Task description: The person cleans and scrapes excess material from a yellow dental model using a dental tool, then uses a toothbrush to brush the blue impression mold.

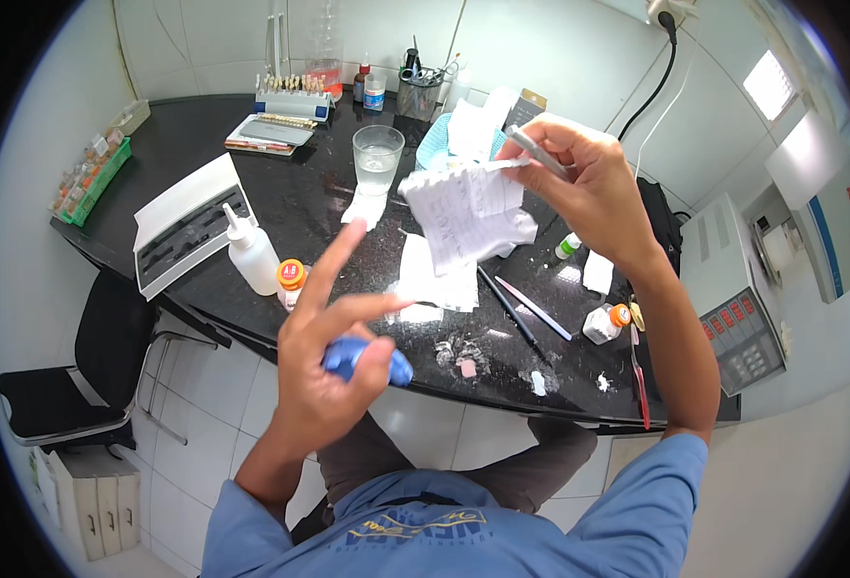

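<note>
My left hand (pixel 324 361) is closed around a small blue lump (pixel 367 360), perhaps moulded, pressed between the thumb and the curled lower fingers. Its index finger points up and away, clear of the lump. Raised over the desk's right half, my right hand (pixel 584 183) pinches a crumpled sheet of lined, handwritten paper (pixel 468 214) by its upper right corner. A short grey rod (pixel 537 152) is in the same fingers. White tissue (pixel 430 275) lies on the desk beneath the sheet. Close to my left hand stand an orange-capped bottle (pixel 291 281) and a white squeeze bottle (pixel 253 258).
On the black desk (pixel 333 159) are a glass of water (pixel 378 164), an open white case (pixel 189 226), a dark pen (pixel 509 308) and a pale pen (pixel 533 308). White powder (pixel 458 356) is scattered near the front edge. At right are a jar (pixel 606 324) and a grey machine (pixel 733 289).
</note>
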Demonstrator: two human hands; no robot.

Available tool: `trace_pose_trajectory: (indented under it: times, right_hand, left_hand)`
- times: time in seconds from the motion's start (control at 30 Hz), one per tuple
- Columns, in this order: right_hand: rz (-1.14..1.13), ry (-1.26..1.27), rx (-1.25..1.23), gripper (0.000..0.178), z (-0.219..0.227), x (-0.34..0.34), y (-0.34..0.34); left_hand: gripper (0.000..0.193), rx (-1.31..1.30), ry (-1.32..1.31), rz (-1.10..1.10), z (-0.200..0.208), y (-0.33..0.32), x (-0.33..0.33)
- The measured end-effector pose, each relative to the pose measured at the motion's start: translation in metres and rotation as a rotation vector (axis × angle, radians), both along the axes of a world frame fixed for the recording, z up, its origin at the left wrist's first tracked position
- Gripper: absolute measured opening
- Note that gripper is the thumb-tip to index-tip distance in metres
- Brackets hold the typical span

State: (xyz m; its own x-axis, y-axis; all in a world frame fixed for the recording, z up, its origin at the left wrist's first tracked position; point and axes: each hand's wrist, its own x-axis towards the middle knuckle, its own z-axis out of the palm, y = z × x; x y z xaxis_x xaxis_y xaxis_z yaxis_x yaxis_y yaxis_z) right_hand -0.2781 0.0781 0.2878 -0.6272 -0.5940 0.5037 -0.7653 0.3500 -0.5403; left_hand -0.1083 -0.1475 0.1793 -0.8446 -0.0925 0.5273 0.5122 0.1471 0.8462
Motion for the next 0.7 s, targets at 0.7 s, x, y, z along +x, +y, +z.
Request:
trace_pose_trajectory:
  times: [0.7]
  right_hand:
    - [0.009,-0.605,-0.046,0.038,-0.037,0.021,0.045]
  left_hand:
    - [0.073,0.441,-0.125,-0.040,0.007,0.036,-0.014]
